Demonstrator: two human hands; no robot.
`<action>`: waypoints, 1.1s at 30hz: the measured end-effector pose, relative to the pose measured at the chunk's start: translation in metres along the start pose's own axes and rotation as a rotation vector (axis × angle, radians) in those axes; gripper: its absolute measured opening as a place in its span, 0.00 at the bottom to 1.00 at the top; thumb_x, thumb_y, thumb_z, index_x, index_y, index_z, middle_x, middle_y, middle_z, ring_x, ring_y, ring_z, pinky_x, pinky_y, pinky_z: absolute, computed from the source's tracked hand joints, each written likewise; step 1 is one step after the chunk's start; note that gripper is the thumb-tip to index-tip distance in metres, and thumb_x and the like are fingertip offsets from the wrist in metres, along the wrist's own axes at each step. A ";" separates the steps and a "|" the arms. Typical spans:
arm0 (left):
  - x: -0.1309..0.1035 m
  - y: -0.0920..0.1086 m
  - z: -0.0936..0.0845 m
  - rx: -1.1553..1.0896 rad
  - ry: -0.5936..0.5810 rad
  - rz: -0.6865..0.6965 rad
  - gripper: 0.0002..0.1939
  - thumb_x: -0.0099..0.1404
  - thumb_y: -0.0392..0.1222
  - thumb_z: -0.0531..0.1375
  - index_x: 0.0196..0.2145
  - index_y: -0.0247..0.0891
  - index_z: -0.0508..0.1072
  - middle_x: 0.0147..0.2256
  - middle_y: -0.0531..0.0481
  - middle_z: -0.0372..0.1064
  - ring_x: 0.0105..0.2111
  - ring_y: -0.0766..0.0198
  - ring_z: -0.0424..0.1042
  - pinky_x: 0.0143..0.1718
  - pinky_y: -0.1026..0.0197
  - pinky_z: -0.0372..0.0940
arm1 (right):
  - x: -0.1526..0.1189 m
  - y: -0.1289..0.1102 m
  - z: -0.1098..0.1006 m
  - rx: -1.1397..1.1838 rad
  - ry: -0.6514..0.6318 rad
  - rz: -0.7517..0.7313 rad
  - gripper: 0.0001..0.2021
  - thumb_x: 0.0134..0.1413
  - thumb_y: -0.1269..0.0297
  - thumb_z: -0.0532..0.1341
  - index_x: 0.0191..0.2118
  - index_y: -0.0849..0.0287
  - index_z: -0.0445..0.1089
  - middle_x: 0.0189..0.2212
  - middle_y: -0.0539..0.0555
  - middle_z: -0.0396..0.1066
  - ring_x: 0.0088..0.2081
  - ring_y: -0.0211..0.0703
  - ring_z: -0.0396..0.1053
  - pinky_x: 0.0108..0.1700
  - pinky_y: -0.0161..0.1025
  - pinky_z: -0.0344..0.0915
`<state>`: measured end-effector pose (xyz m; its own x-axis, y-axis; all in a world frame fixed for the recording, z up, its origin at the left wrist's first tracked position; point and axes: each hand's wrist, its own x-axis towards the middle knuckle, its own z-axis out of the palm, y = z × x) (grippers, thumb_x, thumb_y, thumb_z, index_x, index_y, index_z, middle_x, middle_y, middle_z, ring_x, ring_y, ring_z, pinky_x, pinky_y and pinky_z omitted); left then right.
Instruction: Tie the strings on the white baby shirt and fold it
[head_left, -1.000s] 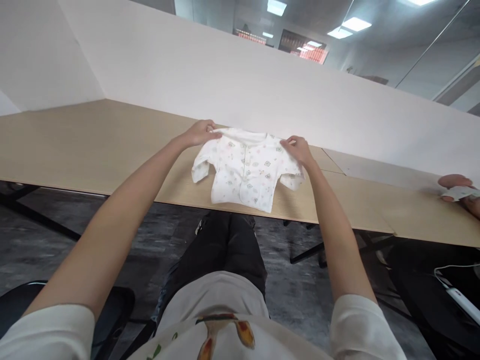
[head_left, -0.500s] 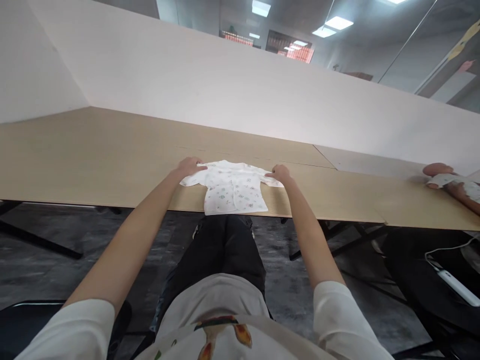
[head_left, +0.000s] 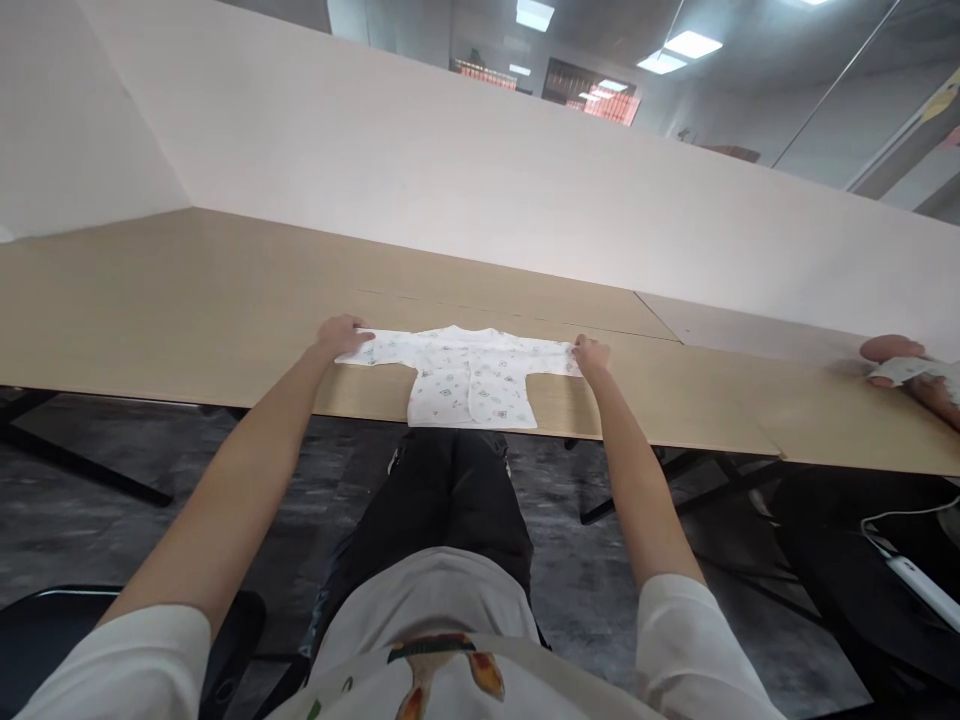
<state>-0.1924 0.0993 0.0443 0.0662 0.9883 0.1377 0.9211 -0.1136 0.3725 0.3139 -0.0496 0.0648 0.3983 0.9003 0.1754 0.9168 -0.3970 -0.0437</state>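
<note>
A small white baby shirt (head_left: 472, 375) with a printed pattern lies flat at the table's front edge, its sleeves stretched out to both sides and its hem towards me. My left hand (head_left: 343, 338) is closed on the end of the left-hand sleeve, thumb lying on top of the cloth. At the opposite cuff my right hand (head_left: 592, 356) pinches the other sleeve. The fingertips under the fabric are hidden on both sides.
The wooden table (head_left: 225, 300) runs along a white wall (head_left: 450, 180). On its right end lies a doll (head_left: 896, 352) in white clothing. Black chairs stand at lower left and right, the right one bearing a white power bank (head_left: 924, 588) with a cable.
Both hands have moved outward, the left one to the left and the right one to the right. The sleeves now lie straighter and wider apart.
</note>
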 end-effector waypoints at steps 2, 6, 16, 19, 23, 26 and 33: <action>-0.003 0.015 0.004 0.049 0.096 -0.013 0.11 0.57 0.45 0.61 0.35 0.39 0.78 0.41 0.40 0.76 0.50 0.44 0.71 0.54 0.45 0.61 | -0.001 -0.008 0.002 -0.024 0.085 -0.019 0.18 0.60 0.72 0.53 0.54 0.62 0.69 0.50 0.71 0.72 0.53 0.60 0.69 0.55 0.54 0.58; -0.013 0.069 0.022 0.071 0.170 0.184 0.16 0.63 0.37 0.55 0.45 0.38 0.78 0.50 0.40 0.74 0.54 0.48 0.67 0.55 0.47 0.58 | -0.005 -0.051 0.005 0.018 0.175 -0.065 0.21 0.58 0.74 0.52 0.56 0.63 0.68 0.56 0.73 0.67 0.58 0.64 0.63 0.57 0.58 0.54; -0.046 0.187 0.099 -0.190 -0.026 0.085 0.14 0.64 0.45 0.59 0.40 0.41 0.83 0.43 0.39 0.78 0.47 0.47 0.73 0.50 0.49 0.62 | -0.025 -0.197 0.052 0.514 -0.064 -0.199 0.16 0.63 0.69 0.51 0.48 0.58 0.75 0.48 0.59 0.75 0.50 0.49 0.71 0.52 0.41 0.64; -0.047 0.180 0.107 -0.223 0.036 0.129 0.14 0.64 0.45 0.59 0.40 0.42 0.83 0.42 0.40 0.78 0.47 0.46 0.72 0.52 0.47 0.61 | -0.025 -0.200 0.065 0.546 -0.017 -0.169 0.17 0.63 0.70 0.49 0.46 0.57 0.76 0.49 0.59 0.74 0.50 0.49 0.70 0.53 0.42 0.64; -0.047 0.178 0.108 -0.245 0.030 0.149 0.13 0.65 0.44 0.59 0.41 0.41 0.82 0.43 0.41 0.78 0.49 0.46 0.71 0.54 0.45 0.59 | -0.025 -0.196 0.070 0.576 0.011 -0.178 0.15 0.63 0.69 0.51 0.46 0.58 0.74 0.46 0.59 0.74 0.48 0.49 0.70 0.51 0.41 0.64; -0.047 0.179 0.108 -0.247 0.035 0.164 0.13 0.65 0.42 0.58 0.40 0.41 0.82 0.44 0.41 0.78 0.50 0.45 0.70 0.54 0.43 0.58 | -0.026 -0.195 0.070 0.599 0.023 -0.189 0.13 0.61 0.68 0.53 0.44 0.57 0.73 0.42 0.58 0.74 0.45 0.48 0.69 0.49 0.40 0.64; -0.049 0.178 0.109 -0.239 0.060 0.212 0.13 0.67 0.41 0.55 0.40 0.41 0.80 0.47 0.39 0.74 0.52 0.44 0.67 0.54 0.43 0.58 | -0.026 -0.197 0.070 0.607 0.031 -0.120 0.13 0.62 0.67 0.51 0.41 0.60 0.73 0.43 0.60 0.74 0.45 0.48 0.70 0.50 0.41 0.64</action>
<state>0.0102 0.0414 0.0033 0.2180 0.9330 0.2863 0.7724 -0.3442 0.5338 0.1256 0.0175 0.0001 0.2987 0.9231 0.2422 0.8124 -0.1127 -0.5721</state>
